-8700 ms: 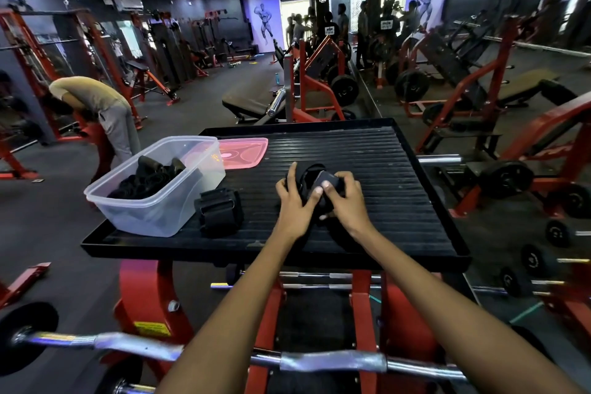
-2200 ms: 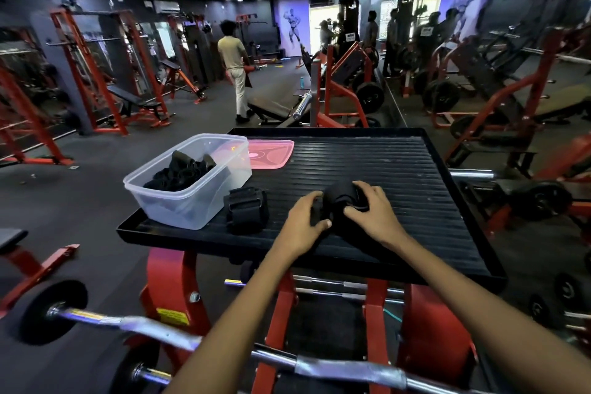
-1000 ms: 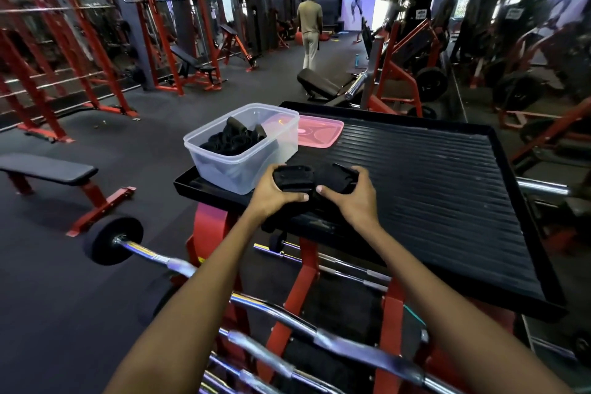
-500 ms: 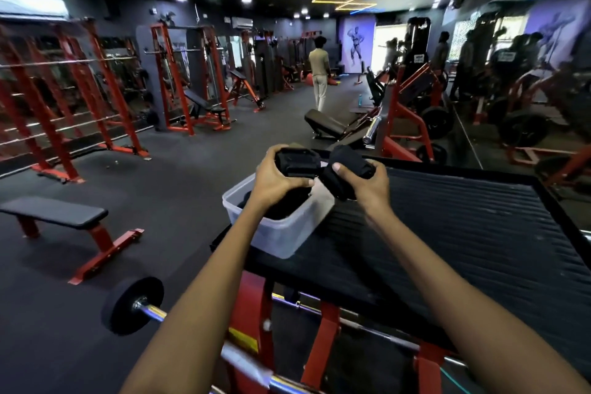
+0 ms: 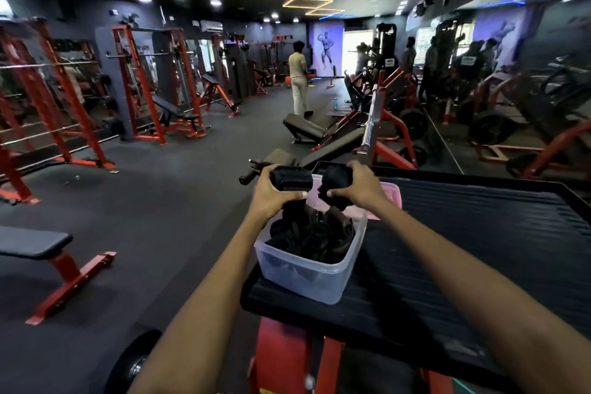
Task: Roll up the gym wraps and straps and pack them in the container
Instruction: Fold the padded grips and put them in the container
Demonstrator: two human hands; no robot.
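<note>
The box (image 5: 315,278) sits close to the near corner of the black plate (image 5: 479,249), with its left wall right by the plate's left edge, so there is not much room to bump it that way. It already holds a pile of dark rolls (image 5: 311,232), nearly up to the rim, so I think little room is left inside. Above the far end of the box, the left hand (image 5: 271,193) grips one black wrap (image 5: 291,179), fingers curled over the top and thumb underneath. The right hand (image 5: 358,187) grips a second wrap (image 5: 335,179) the same way. Both are held tight, I think, so the rolls do not come undone before they drop in. Just behind the box lies the pink lid (image 5: 388,201), out of the way. The plate to the right has lots of room.
</note>
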